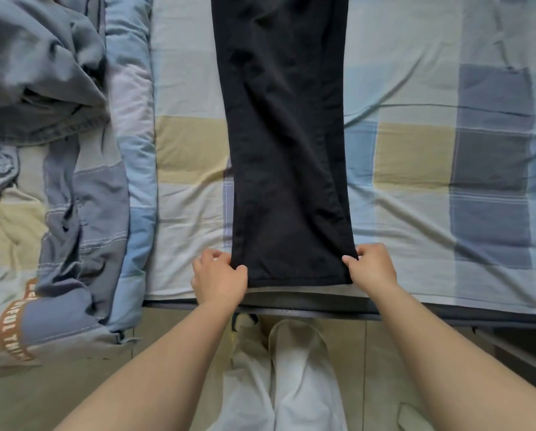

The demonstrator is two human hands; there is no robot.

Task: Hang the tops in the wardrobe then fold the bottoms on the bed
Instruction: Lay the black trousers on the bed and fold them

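Folding seems under way: the black trousers (287, 144) lie flat along the bed (416, 150), left hand (218, 279) and right hand (374, 267) each pinching a hem corner, likely to carry it up toward the waist.

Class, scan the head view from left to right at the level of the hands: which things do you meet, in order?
Rumpled quilt → left hand → black trousers → right hand → checked bedsheet.

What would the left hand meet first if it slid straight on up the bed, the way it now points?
Probably only the checked bedsheet beside the black trousers, whose corner the left hand pinches; the way looks free.
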